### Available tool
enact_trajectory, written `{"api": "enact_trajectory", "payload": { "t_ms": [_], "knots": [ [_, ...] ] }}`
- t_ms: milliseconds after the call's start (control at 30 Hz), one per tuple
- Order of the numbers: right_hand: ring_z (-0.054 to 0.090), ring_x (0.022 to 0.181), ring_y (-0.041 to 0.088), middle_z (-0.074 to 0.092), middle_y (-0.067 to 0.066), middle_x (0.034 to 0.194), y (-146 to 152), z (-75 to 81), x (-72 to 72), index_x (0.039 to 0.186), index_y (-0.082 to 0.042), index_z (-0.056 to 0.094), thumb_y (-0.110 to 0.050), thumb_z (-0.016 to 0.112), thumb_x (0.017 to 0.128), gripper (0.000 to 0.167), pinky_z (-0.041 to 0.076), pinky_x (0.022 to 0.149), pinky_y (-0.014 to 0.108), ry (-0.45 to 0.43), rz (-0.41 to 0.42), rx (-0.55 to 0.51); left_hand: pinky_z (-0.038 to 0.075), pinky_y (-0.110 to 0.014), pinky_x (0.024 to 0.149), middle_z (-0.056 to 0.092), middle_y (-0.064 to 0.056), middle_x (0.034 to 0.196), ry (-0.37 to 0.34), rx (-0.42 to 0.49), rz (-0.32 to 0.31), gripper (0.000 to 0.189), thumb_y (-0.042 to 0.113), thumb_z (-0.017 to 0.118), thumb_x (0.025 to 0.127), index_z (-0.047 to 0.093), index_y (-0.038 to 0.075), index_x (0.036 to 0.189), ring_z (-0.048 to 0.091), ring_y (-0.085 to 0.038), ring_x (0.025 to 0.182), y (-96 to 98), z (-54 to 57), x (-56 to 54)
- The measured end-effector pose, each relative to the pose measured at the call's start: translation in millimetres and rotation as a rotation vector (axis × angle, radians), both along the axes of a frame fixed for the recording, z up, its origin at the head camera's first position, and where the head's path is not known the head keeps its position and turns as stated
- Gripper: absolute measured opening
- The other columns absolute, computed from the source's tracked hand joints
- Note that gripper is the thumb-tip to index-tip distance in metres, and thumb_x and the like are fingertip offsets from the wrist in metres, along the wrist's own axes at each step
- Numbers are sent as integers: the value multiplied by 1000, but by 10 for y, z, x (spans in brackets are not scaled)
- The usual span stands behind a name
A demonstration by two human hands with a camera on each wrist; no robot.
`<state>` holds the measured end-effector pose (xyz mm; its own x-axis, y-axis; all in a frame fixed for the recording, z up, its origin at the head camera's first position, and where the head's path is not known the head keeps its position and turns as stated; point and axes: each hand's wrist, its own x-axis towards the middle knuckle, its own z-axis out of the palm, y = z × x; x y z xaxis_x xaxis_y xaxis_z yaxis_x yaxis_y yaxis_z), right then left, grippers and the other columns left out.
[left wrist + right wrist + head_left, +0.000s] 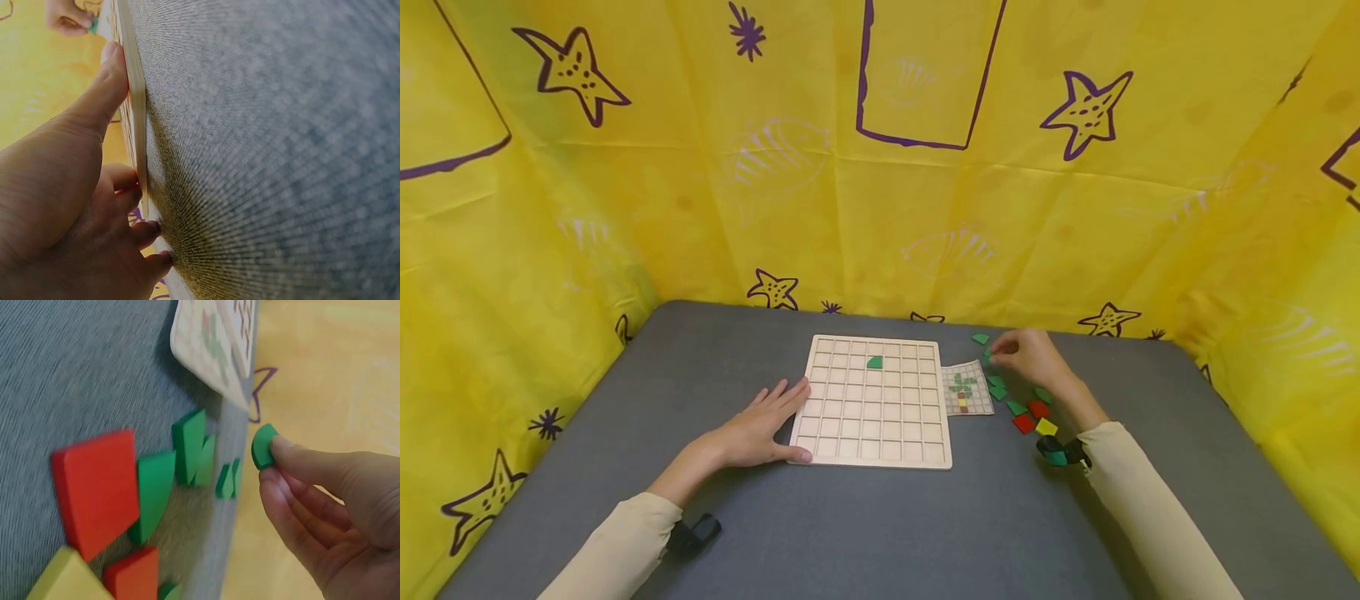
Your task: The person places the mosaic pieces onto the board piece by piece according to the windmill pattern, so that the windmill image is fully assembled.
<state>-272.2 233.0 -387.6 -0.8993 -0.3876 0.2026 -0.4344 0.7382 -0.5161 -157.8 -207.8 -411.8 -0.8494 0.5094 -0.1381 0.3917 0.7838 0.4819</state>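
In the head view a wooden grid board (872, 417) lies on the grey table, one green quarter-circle tile (875, 362) in a cell of its upper part. My left hand (760, 429) rests at the board's left edge with fingers spread, the thumb at the lower left corner. To the right of the board, my right hand (1028, 354) pinches a green quarter-circle tile (264, 446) between thumb and fingertips, raised off the table. A small pattern card (967, 389) with a printed green, yellow and brown design lies against the board's right side.
Right of the card lie several loose green tiles (1017, 407), two red square tiles (1023, 424) and a yellow square tile (1047, 427). Another green tile (980, 338) sits near the back edge. A yellow patterned cloth (820, 208) hangs behind the table (865, 533).
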Motion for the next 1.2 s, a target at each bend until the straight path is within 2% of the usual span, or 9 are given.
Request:
{"api": "enact_trajectory", "payload": {
  "t_ms": [367, 533, 833, 1200],
  "knots": [
    [66, 75, 21, 73, 8, 86, -313, 95, 27, 93, 0, 75, -6, 76, 85, 10, 55, 68, 38, -18, 31, -32, 6, -63, 115, 15, -17, 162, -2, -5, 4, 106, 56, 71, 82, 19, -1, 155, 8, -46, 147, 9, -12, -28],
    [65, 73, 20, 72, 8, 82, -412, 80, 19, 91, 0, 75, -5, 77, 84, 9, 54, 67, 36, -7, 50, -40, 6, -63, 115, 15, -18, 162, -1, -11, 4, 106, 55, 71, 82, 19, -1, 155, 8, -46, 147, 9, -11, -25],
    [67, 75, 23, 73, 8, 85, -650, 84, 47, 94, -1, 76, -7, 76, 85, 11, 55, 68, 37, -41, 64, -74, 7, -63, 115, 16, -19, 162, 2, -6, 3, 105, 54, 72, 82, 19, -2, 155, 8, -47, 146, -2, 8, -3],
    [68, 75, 18, 74, 8, 86, -967, 29, 70, 93, -2, 77, -10, 76, 85, 11, 56, 67, 31, -69, 68, -116, 6, -64, 114, 15, -19, 162, 5, 16, -11, 105, 53, 72, 83, 19, -2, 155, 8, -48, 146, 3, -7, -4]
  ]
}}
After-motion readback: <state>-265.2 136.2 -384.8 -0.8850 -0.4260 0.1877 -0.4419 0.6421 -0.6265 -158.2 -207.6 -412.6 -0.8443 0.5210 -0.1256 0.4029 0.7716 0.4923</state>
